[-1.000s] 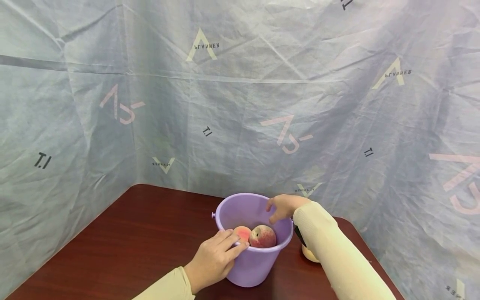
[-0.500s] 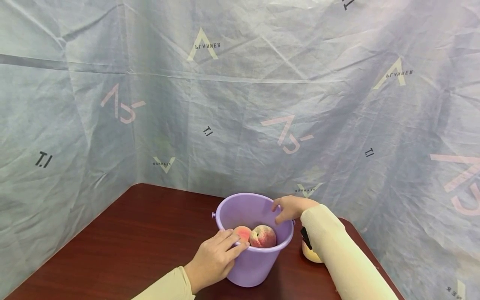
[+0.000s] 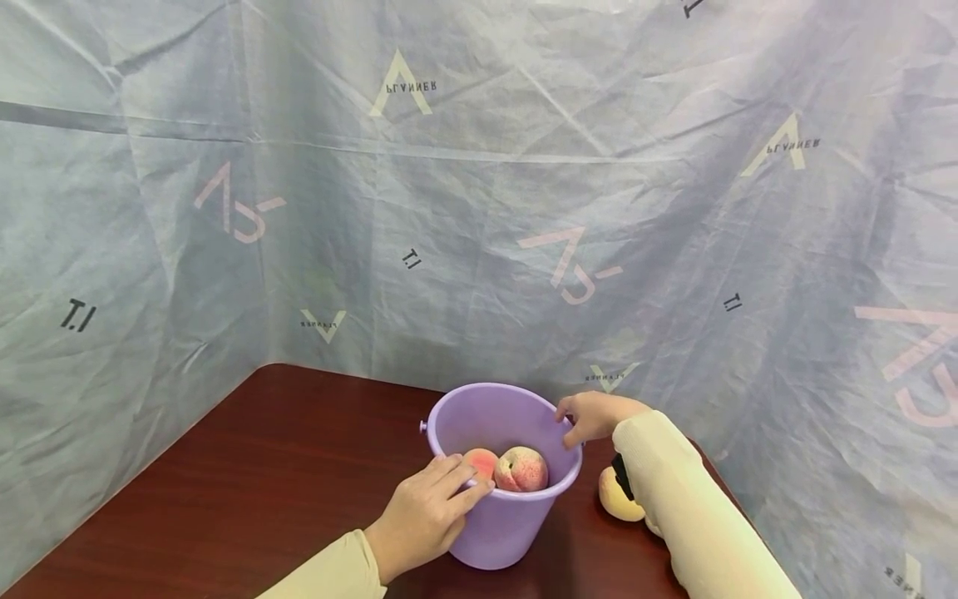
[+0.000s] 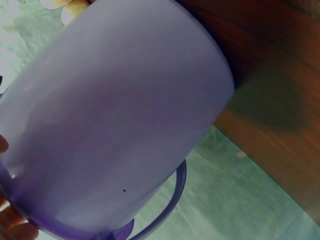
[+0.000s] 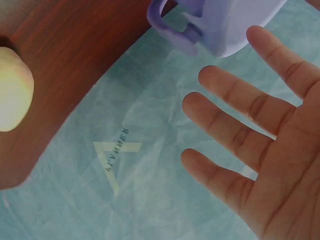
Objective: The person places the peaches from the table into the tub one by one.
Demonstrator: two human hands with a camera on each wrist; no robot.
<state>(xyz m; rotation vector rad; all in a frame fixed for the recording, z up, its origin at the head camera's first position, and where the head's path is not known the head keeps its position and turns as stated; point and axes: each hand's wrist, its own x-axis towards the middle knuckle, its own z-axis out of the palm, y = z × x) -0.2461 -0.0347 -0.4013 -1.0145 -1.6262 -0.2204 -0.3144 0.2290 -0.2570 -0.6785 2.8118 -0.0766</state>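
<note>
A purple bucket point(image 3: 501, 537) stands upright on the table. My left hand point(image 3: 419, 516) grips its near left rim, fingers over the edge. Inside lie two peaches, one speckled red and cream point(image 3: 524, 468), the other, a pinkish peach point(image 3: 481, 462), partly behind my fingers. Above the bucket's right rim is my right hand point(image 3: 599, 414), holding nothing; the right wrist view shows its fingers point(image 5: 235, 100) spread and straight. In the left wrist view the bucket wall point(image 4: 120, 110) fills most of the picture.
A yellow peach point(image 3: 618, 497) sits on the dark red table point(image 3: 299, 466) right of the bucket. Another pale fruit point(image 3: 653, 526) is mostly hidden by my right sleeve. The bucket's handle point(image 4: 175, 197) hangs on its far side. Grey printed sheeting point(image 3: 479, 208) encloses the table.
My right hand has moved right, from over the bucket's opening toward its right rim. More of the yellow peach shows beside my sleeve. My left hand stays on the rim.
</note>
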